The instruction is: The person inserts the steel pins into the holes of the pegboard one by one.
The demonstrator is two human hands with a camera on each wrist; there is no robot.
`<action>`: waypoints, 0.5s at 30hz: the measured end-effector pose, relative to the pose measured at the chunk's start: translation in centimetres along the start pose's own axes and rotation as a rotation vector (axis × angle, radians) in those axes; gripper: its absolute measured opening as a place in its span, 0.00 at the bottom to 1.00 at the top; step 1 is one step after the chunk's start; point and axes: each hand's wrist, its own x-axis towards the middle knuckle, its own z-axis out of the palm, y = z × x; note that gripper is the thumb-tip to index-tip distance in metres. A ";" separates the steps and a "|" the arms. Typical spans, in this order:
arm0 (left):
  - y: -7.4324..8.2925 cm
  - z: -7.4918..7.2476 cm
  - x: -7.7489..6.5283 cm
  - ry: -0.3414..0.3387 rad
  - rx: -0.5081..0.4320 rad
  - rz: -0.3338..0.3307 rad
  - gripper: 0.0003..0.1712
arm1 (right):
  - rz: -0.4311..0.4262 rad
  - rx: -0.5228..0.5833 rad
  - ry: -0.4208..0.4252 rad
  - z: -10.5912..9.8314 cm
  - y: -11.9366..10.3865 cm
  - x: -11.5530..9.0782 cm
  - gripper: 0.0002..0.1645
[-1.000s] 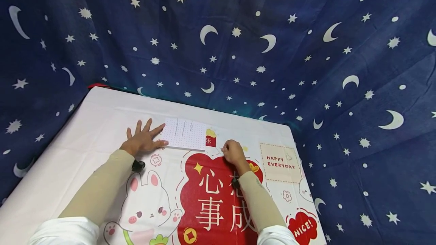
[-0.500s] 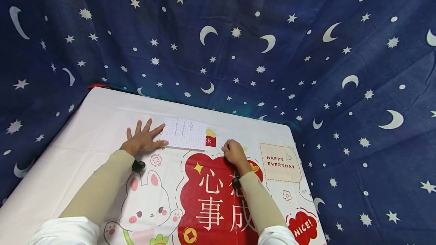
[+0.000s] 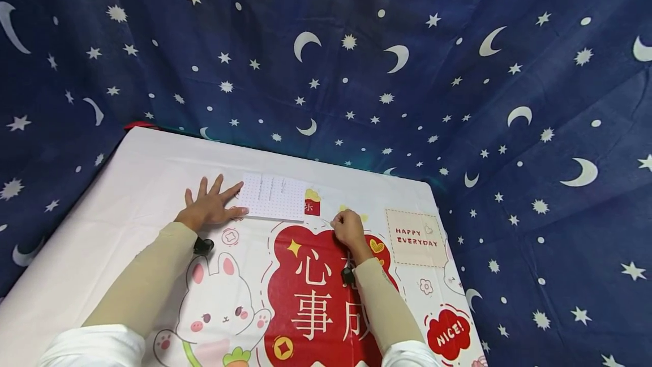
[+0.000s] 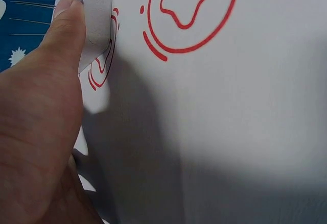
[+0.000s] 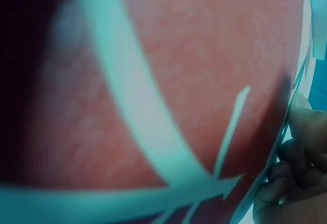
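A white block with a dotted top [image 3: 275, 197] lies on the printed tablecloth. Several thin needles [image 4: 33, 19] stand up from it in rows. My left hand [image 3: 210, 208] is spread flat at the block's left edge; its thumb [image 4: 66, 30] touches the block's side in the left wrist view. To the right of the block, my right hand [image 3: 348, 228] is low over the cloth with curled fingers. Its fingertips pinch what looks like a thin needle, seen as a faint line pointing left. In the right wrist view the curled fingers [image 5: 291, 178] are at the right edge.
The tablecloth [image 3: 168, 186] has flat prints: a rabbit, a red panel with characters, and a "HAPPY EVERYDAY" square. A dark blue curtain [image 3: 326, 101] with moons and stars hangs behind the table and along its sides.
The head view has shifted slightly, so the whole scene sits a little further left and higher. Both hands keep the same places relative to the block.
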 end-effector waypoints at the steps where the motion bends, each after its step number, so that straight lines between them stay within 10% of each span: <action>1: 0.0 0.0 0.0 -0.002 0.000 0.000 0.55 | 0.001 -0.012 -0.014 0.0 0.0 0.0 0.13; 15: -1.2 0.8 1.0 0.019 -0.042 0.014 0.63 | 0.028 0.068 -0.019 0.0 -0.3 -0.2 0.11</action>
